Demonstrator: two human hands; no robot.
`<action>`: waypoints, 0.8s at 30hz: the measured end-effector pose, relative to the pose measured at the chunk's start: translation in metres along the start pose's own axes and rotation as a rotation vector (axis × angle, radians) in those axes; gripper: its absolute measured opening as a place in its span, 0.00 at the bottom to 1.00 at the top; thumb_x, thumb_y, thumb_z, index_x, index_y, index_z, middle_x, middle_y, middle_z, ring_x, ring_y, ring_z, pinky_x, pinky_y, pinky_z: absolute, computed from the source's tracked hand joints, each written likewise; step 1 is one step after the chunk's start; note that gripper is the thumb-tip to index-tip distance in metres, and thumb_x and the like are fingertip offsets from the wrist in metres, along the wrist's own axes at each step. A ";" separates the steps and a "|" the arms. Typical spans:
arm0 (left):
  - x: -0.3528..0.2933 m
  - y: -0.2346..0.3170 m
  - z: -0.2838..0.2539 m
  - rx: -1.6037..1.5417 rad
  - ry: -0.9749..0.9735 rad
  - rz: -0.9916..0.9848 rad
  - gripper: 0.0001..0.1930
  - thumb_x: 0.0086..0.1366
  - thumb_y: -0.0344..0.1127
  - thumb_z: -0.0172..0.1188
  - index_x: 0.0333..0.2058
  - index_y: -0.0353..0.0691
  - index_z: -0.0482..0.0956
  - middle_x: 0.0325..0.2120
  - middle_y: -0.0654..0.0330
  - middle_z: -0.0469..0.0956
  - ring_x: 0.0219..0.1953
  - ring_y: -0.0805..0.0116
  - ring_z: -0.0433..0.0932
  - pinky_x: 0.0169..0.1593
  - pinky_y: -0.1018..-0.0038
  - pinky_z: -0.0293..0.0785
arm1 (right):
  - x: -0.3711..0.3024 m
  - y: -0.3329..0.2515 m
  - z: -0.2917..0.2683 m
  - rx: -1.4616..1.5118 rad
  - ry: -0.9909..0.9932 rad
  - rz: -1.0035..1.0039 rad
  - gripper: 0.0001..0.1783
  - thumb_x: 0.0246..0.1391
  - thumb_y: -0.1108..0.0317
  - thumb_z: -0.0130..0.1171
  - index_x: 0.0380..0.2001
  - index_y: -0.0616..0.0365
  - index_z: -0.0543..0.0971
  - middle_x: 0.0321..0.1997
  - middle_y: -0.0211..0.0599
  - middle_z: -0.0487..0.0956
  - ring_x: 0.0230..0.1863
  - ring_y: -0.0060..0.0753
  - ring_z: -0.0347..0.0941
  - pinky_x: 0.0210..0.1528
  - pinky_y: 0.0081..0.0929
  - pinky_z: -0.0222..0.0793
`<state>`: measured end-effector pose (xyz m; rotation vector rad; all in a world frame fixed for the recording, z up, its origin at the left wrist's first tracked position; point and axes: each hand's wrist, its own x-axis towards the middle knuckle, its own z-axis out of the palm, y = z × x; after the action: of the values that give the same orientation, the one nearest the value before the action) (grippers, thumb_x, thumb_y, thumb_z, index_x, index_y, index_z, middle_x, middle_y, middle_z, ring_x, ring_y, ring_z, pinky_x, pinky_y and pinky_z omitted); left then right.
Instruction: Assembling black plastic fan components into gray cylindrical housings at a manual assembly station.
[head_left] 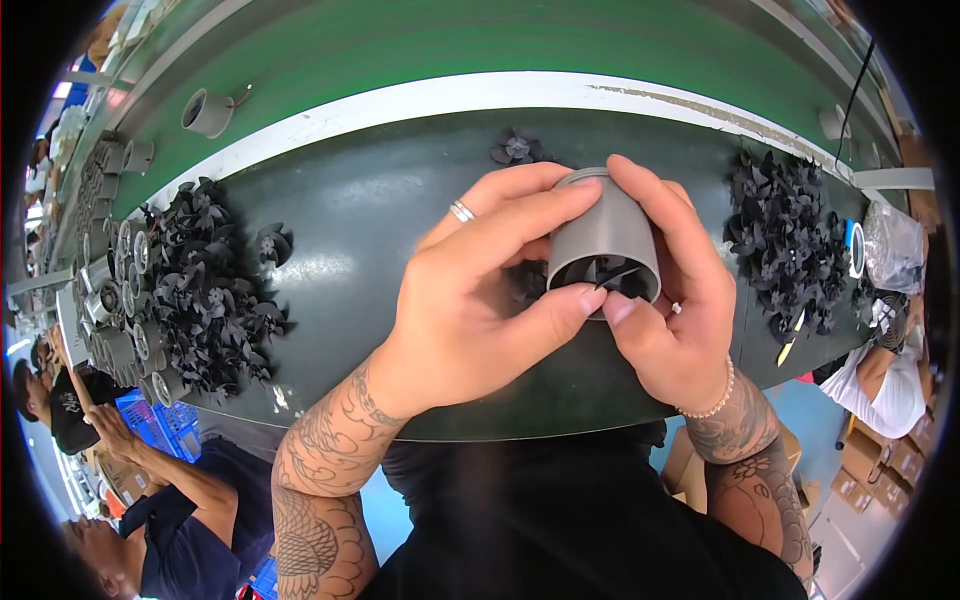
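Between my two hands is a grey cylindrical housing [604, 228], tilted with its open end toward me. A black fan wheel [600, 270] shows inside that opening. My left hand [490, 280] grips the housing from the left, fingers over its far end and thumb at the near rim. On the other side my right hand [675, 285] wraps the housing, its thumb also at the rim beside the blades. Both thumb tips nearly meet there. Another black fan wheel [518, 147] lies on the dark table [350, 190] just beyond my hands.
Black fan wheels [215, 300] are heaped at left, beside several grey housings [120, 345]. A second heap of fan wheels [785, 235] lies at right, near a clear plastic bag [893, 245]. Beyond a white strip runs a green surface [450, 45] with a housing [207, 113]. Co-workers sit on both sides.
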<state>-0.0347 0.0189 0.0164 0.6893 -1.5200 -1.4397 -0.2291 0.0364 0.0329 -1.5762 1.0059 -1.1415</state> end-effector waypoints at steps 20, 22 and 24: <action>0.050 -0.006 -0.081 0.364 0.714 -0.248 0.16 0.70 0.36 0.59 0.51 0.31 0.79 0.42 0.59 0.82 0.46 0.74 0.76 0.56 0.75 0.69 | -0.011 -0.023 -0.028 -0.261 -0.139 -0.753 0.20 0.59 0.65 0.60 0.54 0.56 0.73 0.56 0.48 0.77 0.52 0.50 0.78 0.44 0.41 0.79; 0.061 -0.018 -0.120 0.621 0.653 -0.293 0.19 0.68 0.41 0.63 0.49 0.31 0.80 0.39 0.58 0.82 0.43 0.74 0.76 0.52 0.77 0.68 | 0.004 -0.039 -0.028 0.019 -0.297 -0.795 0.12 0.53 0.72 0.61 0.42 0.53 0.78 0.43 0.39 0.81 0.37 0.43 0.78 0.31 0.33 0.77; 0.089 -0.027 -0.144 0.540 0.638 -0.444 0.20 0.68 0.41 0.62 0.50 0.29 0.79 0.36 0.58 0.81 0.41 0.71 0.78 0.47 0.78 0.72 | -0.001 -0.057 -0.037 0.207 -0.323 -0.658 0.06 0.48 0.73 0.64 0.32 0.56 0.84 0.38 0.37 0.83 0.32 0.40 0.79 0.30 0.29 0.79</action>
<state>0.0487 -0.1298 -0.0015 1.7159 -1.2702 -0.9370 -0.2598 0.0439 0.0935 -1.8974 0.1380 -1.3059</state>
